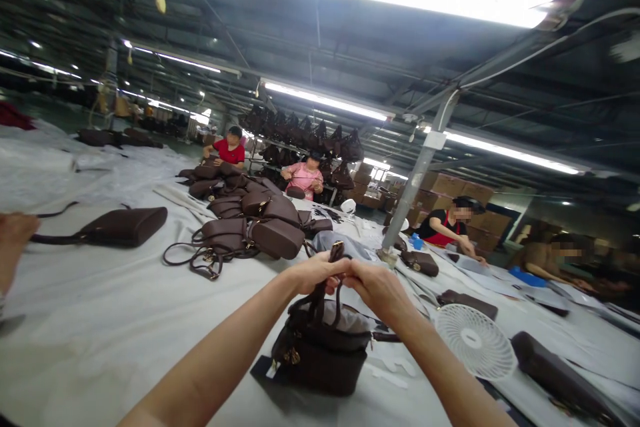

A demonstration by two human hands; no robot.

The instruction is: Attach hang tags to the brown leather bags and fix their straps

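A dark brown handbag (pixel 325 360) stands on the white-covered table in front of me, its top unzipped and a grey lining showing. My left hand (pixel 313 273) is closed around the bag's strap (pixel 320 300) above the opening. Fingers meeting the left ones, my right hand (pixel 373 283) pinches the same strap, and a loop of it with a gold-coloured metal piece sticks up over both hands. Gold charms (pixel 291 355) hang on the bag's front, and a dark tag with a white label (pixel 271 369) lies by its lower left corner.
Brown bags (pixel 277 237) lie heaped behind my hands. Another person's hand (pixel 15 240) is at the left edge by a brown bag (pixel 125 225). A white fan (pixel 475 341) stands right of my right forearm, near a metal post (pixel 415 187). Several co-workers sit farther back.
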